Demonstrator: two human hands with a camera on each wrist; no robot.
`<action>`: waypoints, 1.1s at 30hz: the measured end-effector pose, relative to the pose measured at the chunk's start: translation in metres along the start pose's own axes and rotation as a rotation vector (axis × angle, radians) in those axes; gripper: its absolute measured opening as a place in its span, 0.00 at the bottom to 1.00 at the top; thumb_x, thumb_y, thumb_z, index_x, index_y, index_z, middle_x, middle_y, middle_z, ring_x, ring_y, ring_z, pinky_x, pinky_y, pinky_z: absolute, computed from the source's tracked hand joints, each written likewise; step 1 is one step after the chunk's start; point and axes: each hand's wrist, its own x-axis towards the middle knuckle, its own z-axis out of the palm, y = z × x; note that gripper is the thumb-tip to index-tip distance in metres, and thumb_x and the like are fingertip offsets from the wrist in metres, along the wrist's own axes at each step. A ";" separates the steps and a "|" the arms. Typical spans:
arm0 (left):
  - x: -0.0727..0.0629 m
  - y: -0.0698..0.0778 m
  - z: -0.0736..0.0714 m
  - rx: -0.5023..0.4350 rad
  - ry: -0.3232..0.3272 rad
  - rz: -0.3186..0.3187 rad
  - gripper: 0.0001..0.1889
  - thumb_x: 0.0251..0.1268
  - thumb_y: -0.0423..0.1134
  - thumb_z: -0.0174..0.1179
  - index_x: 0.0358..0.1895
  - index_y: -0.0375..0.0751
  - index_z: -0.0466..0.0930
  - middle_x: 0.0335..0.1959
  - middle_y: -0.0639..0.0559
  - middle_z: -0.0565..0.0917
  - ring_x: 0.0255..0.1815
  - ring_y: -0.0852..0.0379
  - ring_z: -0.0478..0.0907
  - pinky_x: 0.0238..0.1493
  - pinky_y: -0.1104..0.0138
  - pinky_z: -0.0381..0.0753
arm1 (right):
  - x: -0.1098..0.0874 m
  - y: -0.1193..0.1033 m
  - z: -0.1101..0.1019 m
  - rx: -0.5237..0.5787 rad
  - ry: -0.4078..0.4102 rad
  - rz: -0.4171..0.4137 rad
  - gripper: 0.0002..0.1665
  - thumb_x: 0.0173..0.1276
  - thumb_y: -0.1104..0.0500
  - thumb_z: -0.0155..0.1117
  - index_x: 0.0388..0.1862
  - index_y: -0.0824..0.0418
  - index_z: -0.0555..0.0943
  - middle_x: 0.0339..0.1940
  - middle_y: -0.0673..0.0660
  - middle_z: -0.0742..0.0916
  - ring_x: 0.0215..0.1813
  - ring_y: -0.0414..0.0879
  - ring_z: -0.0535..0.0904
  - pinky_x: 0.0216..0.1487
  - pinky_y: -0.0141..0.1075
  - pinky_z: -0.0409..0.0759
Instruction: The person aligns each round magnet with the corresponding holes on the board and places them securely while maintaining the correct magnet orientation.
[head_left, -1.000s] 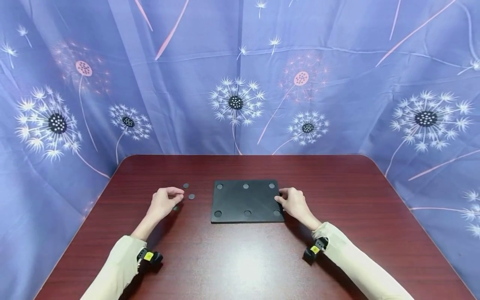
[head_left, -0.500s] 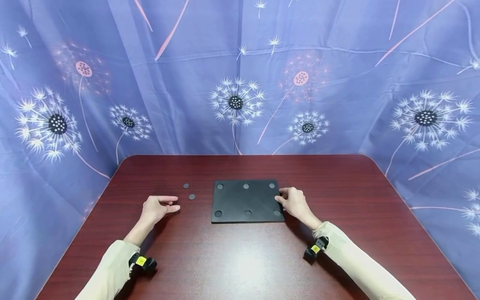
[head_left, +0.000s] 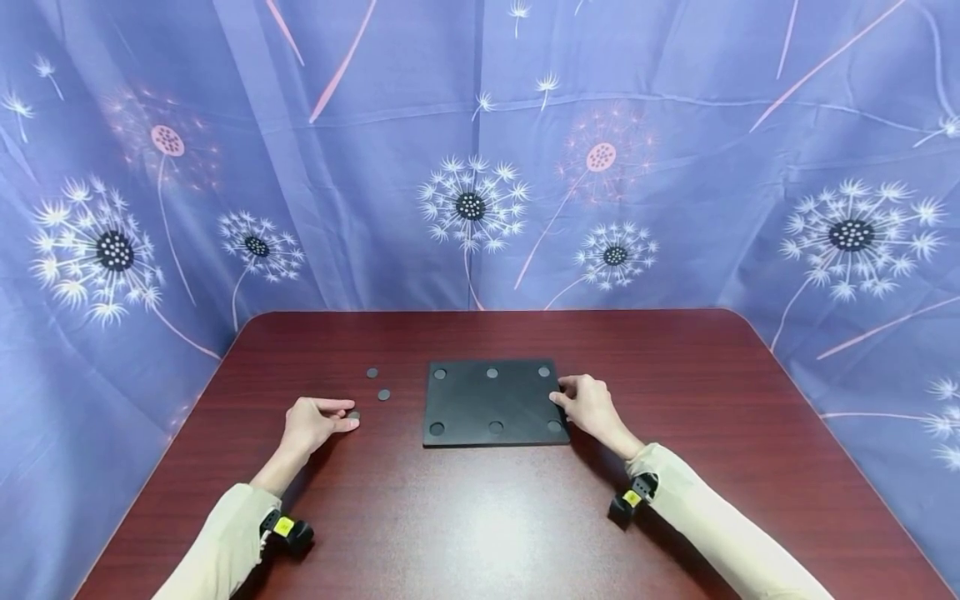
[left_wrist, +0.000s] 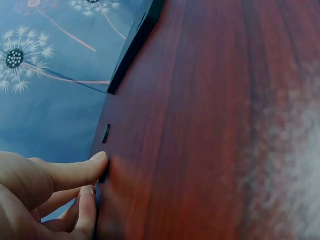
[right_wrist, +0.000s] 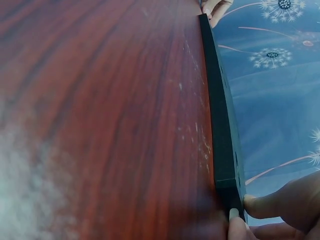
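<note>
My left hand (head_left: 309, 423) is low over the table, thumb and index fingertips on either side of a small dark disc (head_left: 354, 415), pinching it at the tabletop. In the left wrist view that disc (left_wrist: 104, 175) shows edge-on between the fingertips. Two more discs lie beyond the hand, a nearer one (head_left: 384, 395) and a farther one (head_left: 372, 373). A flat black board (head_left: 487, 404) with several round recesses lies to the right; some recesses look lighter grey. My right hand (head_left: 591, 408) grips the board's right edge, thumb on top. The right wrist view shows fingertips at its corner.
The dark red wooden table (head_left: 495, 500) reflects a bright glare near the front. A blue curtain (head_left: 375, 167) with dandelion prints hangs behind and at both sides. Each wrist wears a small black camera, such as the left one (head_left: 300, 536).
My left hand has moved left and toward me from beside the two farther discs. Its fingers spread, then came in around the nearest disc. The right hand and board stay put.
</note>
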 end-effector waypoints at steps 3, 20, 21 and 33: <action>-0.001 0.000 0.001 -0.004 0.003 -0.001 0.19 0.43 0.38 0.77 0.42 0.37 0.88 0.31 0.45 0.89 0.30 0.65 0.82 0.55 0.52 0.77 | -0.001 -0.001 0.000 0.008 0.000 0.009 0.21 0.63 0.60 0.68 0.51 0.72 0.81 0.25 0.58 0.88 0.15 0.39 0.79 0.26 0.33 0.79; -0.002 -0.003 0.003 0.114 0.078 0.165 0.12 0.46 0.39 0.75 0.36 0.39 0.90 0.26 0.46 0.89 0.40 0.46 0.85 0.54 0.50 0.75 | -0.001 -0.001 0.001 0.006 0.004 0.015 0.22 0.64 0.59 0.67 0.52 0.72 0.81 0.26 0.59 0.88 0.15 0.39 0.78 0.24 0.33 0.77; -0.002 -0.003 0.003 0.113 0.076 0.167 0.12 0.46 0.39 0.75 0.35 0.39 0.90 0.26 0.47 0.89 0.39 0.47 0.85 0.54 0.50 0.74 | -0.001 -0.001 0.002 0.008 0.001 0.020 0.22 0.64 0.58 0.67 0.53 0.72 0.81 0.26 0.59 0.88 0.15 0.39 0.78 0.24 0.33 0.77; -0.002 0.000 -0.002 0.063 0.045 0.170 0.11 0.50 0.40 0.73 0.37 0.40 0.90 0.28 0.46 0.89 0.42 0.45 0.85 0.58 0.48 0.71 | 0.002 0.001 0.003 -0.011 0.009 0.018 0.22 0.64 0.57 0.68 0.52 0.70 0.82 0.28 0.60 0.89 0.18 0.40 0.79 0.27 0.35 0.78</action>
